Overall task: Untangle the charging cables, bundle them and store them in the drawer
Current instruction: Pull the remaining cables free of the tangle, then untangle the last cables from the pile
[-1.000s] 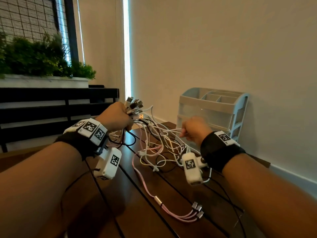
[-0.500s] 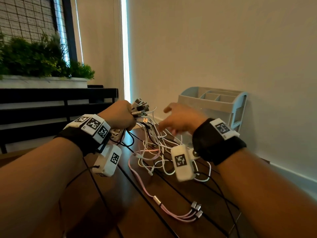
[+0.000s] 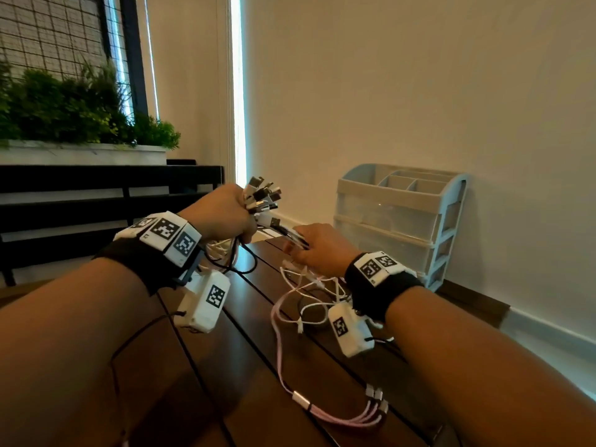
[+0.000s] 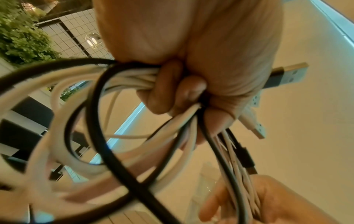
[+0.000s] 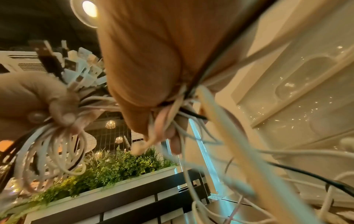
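My left hand (image 3: 225, 214) is raised above the table and grips a bunch of white and black charging cables just below their USB plugs (image 3: 263, 196), which fan out above the fist. The left wrist view shows its fingers (image 4: 172, 91) curled tight round the strands, with loops (image 4: 76, 136) hanging below. My right hand (image 3: 317, 248) is close beside it, fingers curled round the strands (image 5: 172, 106) that run down from the left fist. The rest of the tangle (image 3: 309, 298) lies on the table under the right hand. A pink multi-head cable (image 3: 342, 411) trails toward me.
A pale blue drawer unit (image 3: 396, 221) with translucent drawers, all closed, stands against the wall at the back right of the dark slatted wooden table (image 3: 225, 366). A black bench and a planter (image 3: 80, 124) lie beyond the table's left side.
My right hand let go of the cables lower down, opened, moved toward the left hand and closed on the strands just below it. The left hand kept its grip and rose slightly.
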The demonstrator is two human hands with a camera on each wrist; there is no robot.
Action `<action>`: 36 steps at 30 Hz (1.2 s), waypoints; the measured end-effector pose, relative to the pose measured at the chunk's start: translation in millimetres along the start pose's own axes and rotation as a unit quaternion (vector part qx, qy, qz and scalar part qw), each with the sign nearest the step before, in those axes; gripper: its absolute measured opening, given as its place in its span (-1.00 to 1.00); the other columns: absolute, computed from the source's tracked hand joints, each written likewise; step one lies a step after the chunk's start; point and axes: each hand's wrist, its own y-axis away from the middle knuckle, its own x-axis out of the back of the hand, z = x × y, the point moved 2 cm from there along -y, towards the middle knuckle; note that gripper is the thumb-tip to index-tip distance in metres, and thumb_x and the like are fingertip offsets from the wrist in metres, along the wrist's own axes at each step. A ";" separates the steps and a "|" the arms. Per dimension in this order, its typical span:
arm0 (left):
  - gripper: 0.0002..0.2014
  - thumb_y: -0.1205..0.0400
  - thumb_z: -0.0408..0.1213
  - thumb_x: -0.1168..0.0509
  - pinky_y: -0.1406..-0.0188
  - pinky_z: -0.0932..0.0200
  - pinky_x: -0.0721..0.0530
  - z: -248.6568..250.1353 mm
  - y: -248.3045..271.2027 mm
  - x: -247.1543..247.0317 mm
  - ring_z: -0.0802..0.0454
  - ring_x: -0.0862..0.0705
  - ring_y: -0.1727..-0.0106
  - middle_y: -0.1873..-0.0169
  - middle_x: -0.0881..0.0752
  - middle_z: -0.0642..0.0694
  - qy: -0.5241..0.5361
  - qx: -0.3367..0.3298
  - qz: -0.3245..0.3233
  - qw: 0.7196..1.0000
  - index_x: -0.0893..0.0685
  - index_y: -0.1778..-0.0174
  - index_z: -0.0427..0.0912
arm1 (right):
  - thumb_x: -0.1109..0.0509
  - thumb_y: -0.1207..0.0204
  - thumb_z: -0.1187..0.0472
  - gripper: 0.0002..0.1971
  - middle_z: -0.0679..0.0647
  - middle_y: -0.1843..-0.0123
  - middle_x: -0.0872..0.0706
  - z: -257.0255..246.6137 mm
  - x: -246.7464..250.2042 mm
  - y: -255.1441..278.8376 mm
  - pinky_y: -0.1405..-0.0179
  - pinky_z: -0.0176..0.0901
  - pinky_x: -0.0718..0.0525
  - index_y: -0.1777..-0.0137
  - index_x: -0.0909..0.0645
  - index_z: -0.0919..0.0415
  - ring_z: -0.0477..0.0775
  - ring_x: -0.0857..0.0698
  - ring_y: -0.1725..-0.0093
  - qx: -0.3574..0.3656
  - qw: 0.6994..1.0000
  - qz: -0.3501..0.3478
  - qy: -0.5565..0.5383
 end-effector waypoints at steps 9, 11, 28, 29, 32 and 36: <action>-0.87 -0.20 -0.58 -0.50 0.30 -0.10 -0.71 -27.9 -6.2 57.4 -0.30 -0.68 0.31 0.42 -0.73 -0.31 0.047 0.017 0.141 0.989 -0.71 0.48 -0.32 | -0.38 -0.52 0.06 -0.89 0.12 0.28 -0.69 45.2 91.0 -4.4 0.12 0.03 -0.57 0.18 -0.57 0.06 0.25 -0.68 0.18 -0.024 0.947 0.202 0.248; -0.82 -0.24 -0.59 -0.51 0.45 0.17 -0.52 -34.8 -0.7 49.5 -0.16 -0.57 0.42 0.53 -0.63 -0.22 0.002 0.045 0.115 0.992 -0.65 0.54 -0.32 | -0.41 -0.55 0.06 -0.86 0.05 0.25 -0.64 54.9 75.7 4.0 0.18 -0.10 -0.50 0.19 -0.56 0.03 0.14 -0.65 0.16 -0.041 0.977 0.094 0.186; -0.79 -0.34 -0.51 -0.47 0.51 0.24 -0.42 -31.5 -4.4 22.0 -0.08 -0.58 0.45 0.52 -0.63 -0.19 -0.080 0.038 0.076 0.993 -0.60 0.55 -0.27 | -0.71 -0.15 -0.05 0.23 0.02 -0.65 -0.27 -20.4 60.8 -19.4 -0.36 -0.25 -0.25 -0.68 0.09 -0.13 0.04 -0.32 -0.57 0.015 0.996 -0.084 -0.002; -0.81 -0.34 -0.50 -0.46 0.51 0.24 -0.41 -27.1 -4.7 19.1 -0.08 -0.57 0.45 0.51 -0.62 -0.19 -0.082 0.030 0.073 0.994 -0.60 0.53 -0.28 | -0.71 -0.15 -0.05 0.23 0.02 -0.63 -0.30 -35.2 51.8 -23.0 -0.36 -0.25 -0.27 -0.68 0.09 -0.14 0.01 -0.34 -0.55 0.040 0.997 -0.063 -0.024; -0.90 -0.31 -0.51 -0.47 0.46 0.21 -0.53 -16.2 -3.6 14.0 -0.13 -0.64 0.41 0.45 -0.70 -0.26 -0.072 0.007 0.070 0.995 -0.67 0.46 -0.32 | -0.69 -0.21 0.01 0.03 0.06 -0.44 -0.57 -55.1 17.9 -36.8 -0.30 -0.15 -0.48 -0.63 -0.18 -0.04 0.06 -0.55 -0.39 0.057 0.996 -0.026 -0.056; -0.88 -0.35 -0.48 -0.47 0.47 0.20 -0.53 -16.6 -0.3 24.7 -0.13 -0.64 0.40 0.46 -0.69 -0.24 -0.069 0.017 0.081 0.994 -0.68 0.46 -0.33 | -0.67 -0.26 0.00 -0.19 0.02 -0.48 -0.46 -49.7 14.6 -34.0 -0.31 -0.26 -0.37 -0.50 -0.40 0.00 -0.02 -0.45 -0.42 0.062 0.997 0.002 -0.049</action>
